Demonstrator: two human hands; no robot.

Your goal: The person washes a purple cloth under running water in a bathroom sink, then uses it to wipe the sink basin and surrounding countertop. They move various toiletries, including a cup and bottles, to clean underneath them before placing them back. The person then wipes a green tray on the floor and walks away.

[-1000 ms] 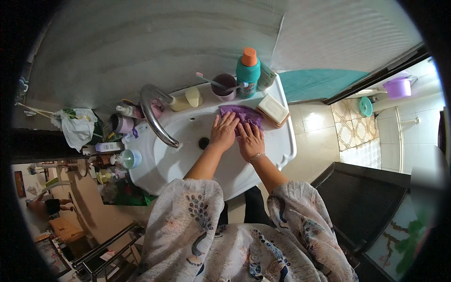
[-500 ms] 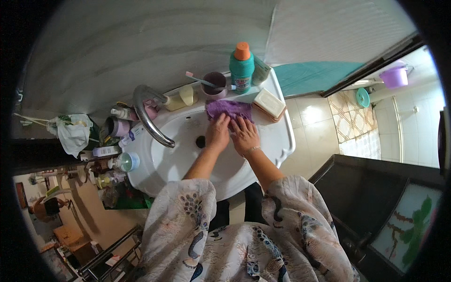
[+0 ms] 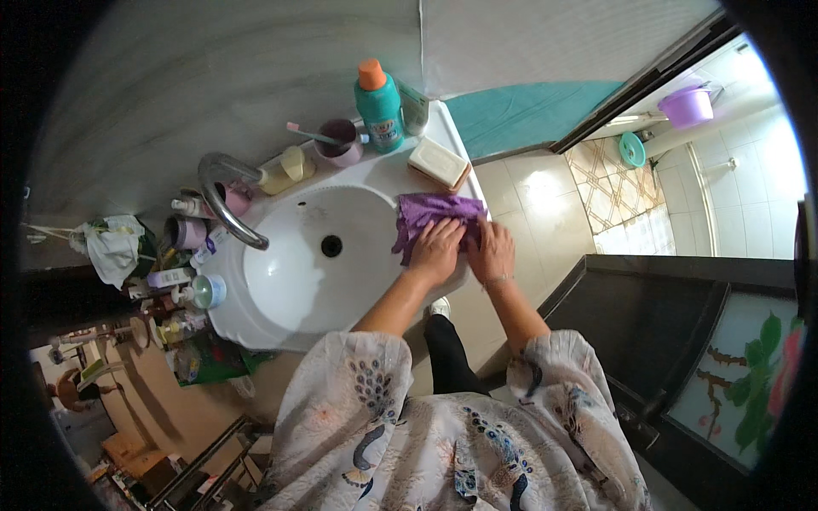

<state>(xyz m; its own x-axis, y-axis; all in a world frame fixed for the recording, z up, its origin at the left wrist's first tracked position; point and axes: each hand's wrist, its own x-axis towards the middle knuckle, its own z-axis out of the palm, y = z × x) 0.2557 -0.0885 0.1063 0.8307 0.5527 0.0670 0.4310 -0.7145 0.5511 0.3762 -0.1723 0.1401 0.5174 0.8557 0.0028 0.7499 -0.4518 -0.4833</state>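
A crumpled purple cloth (image 3: 426,211) lies over the right end of the white washbasin (image 3: 298,319), just in front of the soap. My left hand (image 3: 437,247) presses down on the cloth, its fingers bunched into the folds. Beside it, at the basin's right rim, my right hand (image 3: 492,251) grips the cloth's right edge. The fingertips of the right hand are partly hidden. A bar of pale soap (image 3: 438,162) rests on a brown dish at the basin's back right corner.
A curved metal faucet (image 3: 223,200) arches over the basin from the left. Along the back ledge stand a teal bottle with an orange cap (image 3: 379,106) and a cup (image 3: 339,143) with a toothbrush. Toiletries crowd the left side, including a pump bottle (image 3: 207,292). A dark door (image 3: 630,319) stands at right.
Both hands have slid the purple cloth rightward and nearer, from the back ledge beside the soap to the basin's right rim. The view has shifted to the right.
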